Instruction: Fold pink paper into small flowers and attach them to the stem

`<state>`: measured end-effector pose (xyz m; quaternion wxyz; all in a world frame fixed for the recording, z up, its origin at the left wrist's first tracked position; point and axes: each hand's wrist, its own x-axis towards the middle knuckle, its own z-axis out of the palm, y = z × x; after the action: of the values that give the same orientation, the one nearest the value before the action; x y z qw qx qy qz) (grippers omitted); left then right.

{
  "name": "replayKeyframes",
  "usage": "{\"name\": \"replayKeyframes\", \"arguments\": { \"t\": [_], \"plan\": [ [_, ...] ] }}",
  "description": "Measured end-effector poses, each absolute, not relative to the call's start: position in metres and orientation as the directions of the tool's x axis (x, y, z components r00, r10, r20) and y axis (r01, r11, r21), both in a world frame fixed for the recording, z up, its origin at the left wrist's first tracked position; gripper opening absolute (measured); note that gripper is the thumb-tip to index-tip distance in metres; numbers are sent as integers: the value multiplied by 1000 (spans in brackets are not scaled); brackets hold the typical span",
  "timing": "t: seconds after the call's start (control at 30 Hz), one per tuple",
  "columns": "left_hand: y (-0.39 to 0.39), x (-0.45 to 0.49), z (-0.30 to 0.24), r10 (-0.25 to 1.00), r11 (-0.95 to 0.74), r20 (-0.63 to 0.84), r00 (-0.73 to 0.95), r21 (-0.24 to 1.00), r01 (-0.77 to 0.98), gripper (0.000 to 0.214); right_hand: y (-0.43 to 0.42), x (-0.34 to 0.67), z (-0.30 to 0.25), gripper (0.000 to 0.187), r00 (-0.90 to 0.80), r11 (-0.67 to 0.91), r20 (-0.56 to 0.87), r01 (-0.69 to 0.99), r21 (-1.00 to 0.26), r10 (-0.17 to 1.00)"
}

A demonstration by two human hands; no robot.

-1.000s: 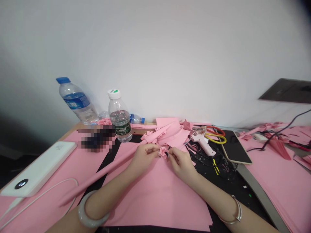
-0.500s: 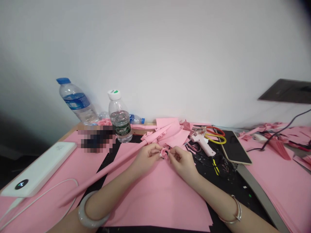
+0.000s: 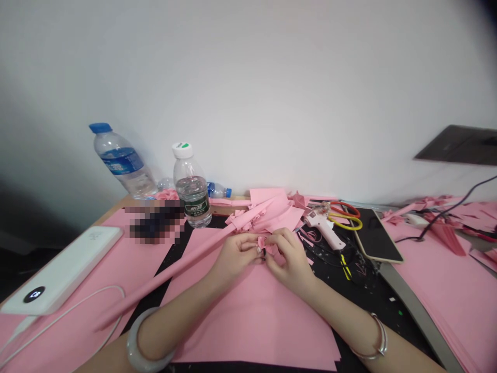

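My left hand (image 3: 236, 254) and my right hand (image 3: 290, 254) meet at the middle of the desk. Between their fingertips is a small folded piece of pink paper (image 3: 267, 244), pinched by both hands, with a small black bit (image 3: 264, 254) showing at its base. Much of the piece is hidden by my fingers. Under my hands lies a large pink paper sheet (image 3: 248, 321). A long rolled pink paper strip (image 3: 166, 280) runs past my left wrist. My left forearm has a pale bangle (image 3: 142, 352); my right wrist has a thin silver bangle (image 3: 373, 349).
A pink glue gun (image 3: 324, 228) and red-and-yellow-handled scissors (image 3: 344, 215) lie right of my hands, near a phone (image 3: 376, 237). Pink paper scraps (image 3: 267, 215) pile up behind them. Water bottles (image 3: 192, 189) stand at the back, and a white power bank (image 3: 62, 269) lies left.
My hands have closed in on the small pink piece, and my right fingers now cover more of it. The piece sits slightly lower and further right than before.
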<state>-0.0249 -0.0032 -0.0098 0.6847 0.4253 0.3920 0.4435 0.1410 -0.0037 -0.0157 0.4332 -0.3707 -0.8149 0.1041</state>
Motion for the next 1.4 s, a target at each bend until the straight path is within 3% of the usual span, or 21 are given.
{"name": "replayKeyframes", "arguments": {
  "t": [0.43, 0.93, 1.23, 1.4],
  "plan": [
    [-6, -22, -7, 912, 253, -79, 402, 880, -402, 14, -6, 141, -14, 26, -310, 702, 660, 523, -483, 685],
    [-1, -29, -16, 923, 49, 22, 385, 983, -174, 22, -8, 139, -11, 33, -346, 737, 669, 478, -477, 658],
    [-2, -27, -12, 885, 125, 30, 466, 947, -297, 22, -9, 138, -13, 30, -325, 729, 669, 464, -503, 669],
    [-2, -27, -10, 918, 111, 7, 396, 955, -274, 20, -6, 140, -14, 29, -317, 698, 638, 486, -526, 702]
  ]
}}
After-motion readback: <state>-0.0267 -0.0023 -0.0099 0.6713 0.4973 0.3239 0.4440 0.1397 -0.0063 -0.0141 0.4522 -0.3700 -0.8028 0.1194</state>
